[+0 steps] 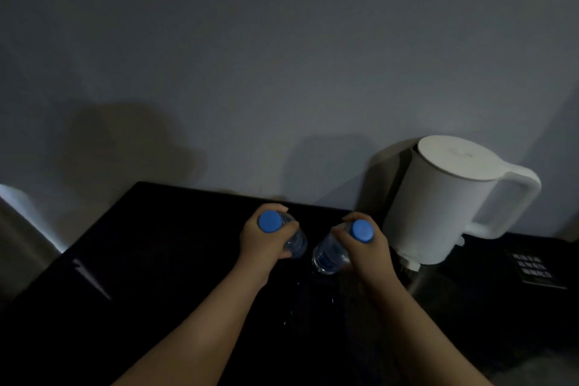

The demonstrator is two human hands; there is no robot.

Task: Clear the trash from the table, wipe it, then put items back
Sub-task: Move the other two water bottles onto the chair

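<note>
Your left hand (263, 241) grips one bottle (296, 240), your right hand (366, 247) the other bottle (329, 255), near the tabletop's (156, 260) rear edge; likely returning items, so seat both upright.

Dim room, soft shadows on wall, slight blur, wide-angle distortion

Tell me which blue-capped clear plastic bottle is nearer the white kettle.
The clear bottle in the right hand, beside the white kettle; the left hand's bottle is farther.
</note>
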